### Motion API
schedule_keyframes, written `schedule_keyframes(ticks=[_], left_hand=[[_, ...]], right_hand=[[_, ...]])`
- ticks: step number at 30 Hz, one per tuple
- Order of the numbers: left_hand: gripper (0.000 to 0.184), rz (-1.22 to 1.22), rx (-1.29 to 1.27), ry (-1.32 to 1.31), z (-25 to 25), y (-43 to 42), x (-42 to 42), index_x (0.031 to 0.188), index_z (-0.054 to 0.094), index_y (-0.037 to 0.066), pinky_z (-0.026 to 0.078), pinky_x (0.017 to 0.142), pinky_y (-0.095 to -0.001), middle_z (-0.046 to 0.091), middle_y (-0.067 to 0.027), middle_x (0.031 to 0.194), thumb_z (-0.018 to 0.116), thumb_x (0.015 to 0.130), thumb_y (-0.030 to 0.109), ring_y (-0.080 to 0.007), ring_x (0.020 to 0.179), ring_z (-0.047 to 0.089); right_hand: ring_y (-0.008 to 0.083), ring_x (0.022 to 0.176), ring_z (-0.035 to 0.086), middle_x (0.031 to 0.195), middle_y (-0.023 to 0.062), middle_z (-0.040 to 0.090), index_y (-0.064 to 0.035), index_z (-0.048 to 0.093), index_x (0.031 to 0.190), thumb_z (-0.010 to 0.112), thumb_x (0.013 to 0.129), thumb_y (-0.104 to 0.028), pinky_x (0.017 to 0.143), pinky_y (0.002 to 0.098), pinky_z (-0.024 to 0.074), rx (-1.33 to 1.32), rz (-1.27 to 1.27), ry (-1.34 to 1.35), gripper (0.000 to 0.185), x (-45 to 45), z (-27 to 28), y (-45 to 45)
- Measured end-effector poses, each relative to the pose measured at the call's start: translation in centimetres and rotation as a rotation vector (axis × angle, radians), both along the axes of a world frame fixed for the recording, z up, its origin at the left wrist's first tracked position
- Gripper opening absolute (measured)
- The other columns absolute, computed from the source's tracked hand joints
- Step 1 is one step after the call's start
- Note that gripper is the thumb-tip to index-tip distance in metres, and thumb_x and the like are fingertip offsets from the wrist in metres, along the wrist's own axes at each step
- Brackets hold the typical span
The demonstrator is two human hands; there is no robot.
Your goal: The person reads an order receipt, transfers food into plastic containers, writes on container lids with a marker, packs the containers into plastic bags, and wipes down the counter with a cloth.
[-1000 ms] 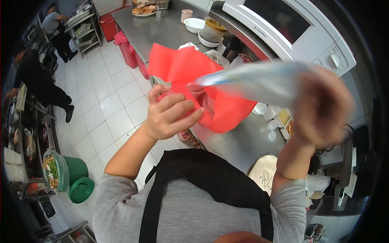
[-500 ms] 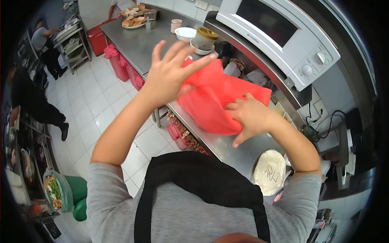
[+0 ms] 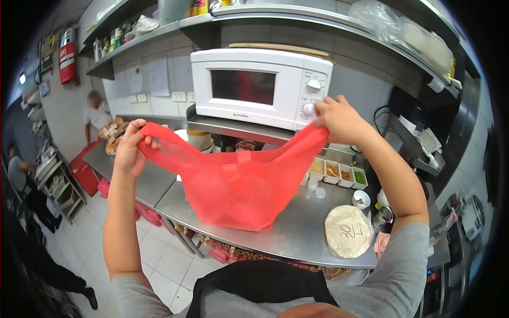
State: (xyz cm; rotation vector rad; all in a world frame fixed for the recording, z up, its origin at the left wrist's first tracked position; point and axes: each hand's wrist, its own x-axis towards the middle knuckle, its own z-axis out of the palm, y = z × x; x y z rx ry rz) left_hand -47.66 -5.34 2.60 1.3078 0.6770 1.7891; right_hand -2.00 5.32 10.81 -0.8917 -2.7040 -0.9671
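A red fabric carrier bag (image 3: 233, 191) hangs spread out between my two hands above the steel counter. My left hand (image 3: 132, 149) grips one of its handles, fingers curled round the cloth. Higher up, my right hand (image 3: 339, 119) pinches the other handle in front of the microwave (image 3: 254, 87). The bag's bottom edge hangs in front of the counter surface, and whether it touches cannot be told. Behind the bag, a tub with a yellow lid (image 3: 199, 139) is partly covered. A round pale packet marked "30/L" (image 3: 347, 231) lies at the right.
Several white trays of ingredients (image 3: 345, 175) stand on the right of the steel counter (image 3: 302, 241), near a small white bowl (image 3: 361, 199) and a metal cup (image 3: 383, 216). Bread (image 3: 114, 132) sits at the far left end. One person (image 3: 97, 119) stands beyond it. A shelf (image 3: 254, 10) runs overhead.
The red bag was crumpled low over the counter, my left hand open and apart from it. Now both hands hold its handles, raised and stretched wide. My view has tilted up.
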Motion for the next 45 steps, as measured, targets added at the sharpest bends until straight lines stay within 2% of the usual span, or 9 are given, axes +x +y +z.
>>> schedule_keyframes(ticks=[8,12,14,19,23,26,31,37,45], left_hand=[[0.046,0.156,0.023,0.420,3.2,3.6,10.1,0.126,0.038,0.012,0.048,0.063,-0.0265,0.063,-0.0093,0.091,0.046,0.084,-0.004,-0.0117,0.063,0.056],[0.059,0.730,0.145,1.128,3.8,1.1,15.1,0.131,0.041,0.018,0.048,0.066,-0.0329,0.063,-0.0098,0.091,0.059,0.077,0.001,-0.0217,0.067,0.058],[0.060,0.870,0.242,1.182,3.5,-1.3,16.2,0.129,0.045,0.016,0.046,0.076,-0.0368,0.060,-0.0116,0.101,0.064,0.073,0.004,-0.0266,0.083,0.057],[0.055,1.125,0.482,0.964,-3.4,-4.8,11.5,0.126,0.044,0.004,0.030,0.101,-0.0388,0.043,-0.0150,0.128,0.066,0.077,0.014,-0.0284,0.121,0.039],[0.042,0.620,-0.242,-0.299,-22.0,-4.1,7.0,0.124,0.039,0.004,0.040,0.093,-0.0377,0.045,-0.0103,0.123,0.050,0.093,0.030,-0.0196,0.111,0.047],[0.049,0.095,-0.660,-0.637,-35.5,-4.8,8.0,0.110,0.045,0.011,0.049,0.075,-0.0361,0.055,-0.0101,0.112,0.047,0.088,0.055,-0.0250,0.097,0.057],[0.080,-0.200,-0.696,-0.922,-38.1,-5.0,13.4,0.141,0.021,0.014,0.044,0.091,-0.0466,0.037,-0.0203,0.135,0.044,0.083,0.065,-0.0344,0.117,0.046],[0.074,-0.688,-0.457,-0.827,-26.9,-11.0,22.7,0.136,0.035,0.018,0.037,0.096,-0.0519,0.036,-0.0073,0.140,0.038,0.082,0.070,-0.0322,0.121,0.043],[0.073,-0.865,-0.787,-0.710,-32.1,-17.4,37.2,0.136,0.035,0.019,0.035,0.098,-0.0510,0.038,-0.0050,0.140,0.038,0.082,0.069,-0.0310,0.122,0.043]], right_hand=[[0.0114,0.079,0.051,0.096,0.0056,0.060,-0.0056,0.057,0.088,0.072,0.071,-0.006,0.074,0.0266,0.0449,-0.754,0.749,1.160,0.023,-11.1,-3.6,1.1],[0.0163,0.090,0.055,0.103,0.0089,0.057,-0.0063,0.056,0.096,0.066,0.078,-0.006,0.082,0.0305,0.0451,-0.825,0.886,1.013,0.020,-17.4,-7.0,1.1],[0.0172,0.083,0.055,0.096,0.0092,0.059,-0.0076,0.056,0.097,0.062,0.079,-0.006,0.078,0.0304,0.0450,-1.589,1.000,1.268,0.018,-21.2,-7.8,1.9],[0.0114,0.079,0.054,0.089,0.0070,0.060,-0.0082,0.056,0.094,0.057,0.079,0.000,0.071,0.0270,0.0454,-0.761,0.777,1.309,0.016,-19.9,-7.3,2.6],[0.0107,0.069,0.053,0.078,0.0044,0.058,-0.0084,0.049,0.094,0.054,0.081,0.002,0.061,0.0245,0.0444,-0.885,0.887,1.513,0.017,-18.8,-8.3,2.5],[0.0099,0.067,0.055,0.076,0.0044,0.057,-0.0089,0.046,0.095,0.049,0.086,-0.001,0.058,0.0225,0.0450,-1.089,1.063,1.636,0.012,-18.3,-8.7,-1.2],[0.0095,0.066,0.056,0.079,0.0041,0.057,-0.0085,0.044,0.098,0.047,0.090,-0.005,0.056,0.0224,0.0484,-1.166,1.253,1.839,0.009,-14.6,-7.3,-7.3],[0.0113,0.068,0.058,0.081,0.0052,0.058,-0.0091,0.039,0.108,0.055,0.088,-0.008,0.057,0.0237,0.0504,-0.901,1.509,1.764,0.026,-5.5,-3.8,-12.7],[0.0160,0.070,0.060,0.083,0.0075,0.057,-0.0066,0.039,0.115,0.055,0.087,-0.004,0.059,0.0285,0.0531,-0.634,1.332,2.019,0.032,14.5,-6.0,-30.3]])
